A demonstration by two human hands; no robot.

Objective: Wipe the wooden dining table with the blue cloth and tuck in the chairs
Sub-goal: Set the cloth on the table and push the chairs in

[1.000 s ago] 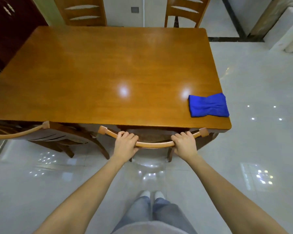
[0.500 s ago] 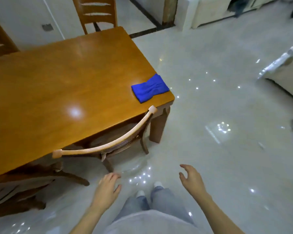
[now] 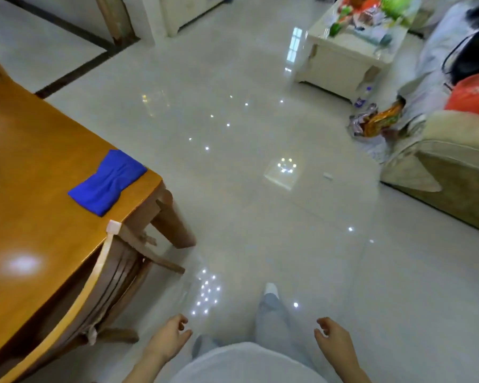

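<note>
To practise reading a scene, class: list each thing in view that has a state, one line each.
blue cloth: bunched, lying untouched on the table corner.
chair: tucked under the table.
left hand: open, empty.
right hand: open, empty.

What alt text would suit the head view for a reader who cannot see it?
The left hand and the right hand hang open and empty above a glossy pale floor. On the left, a folded blue cloth lies near the corner of the wooden dining table, with a chair pushed in under its edge. A sofa stands far right.
</note>
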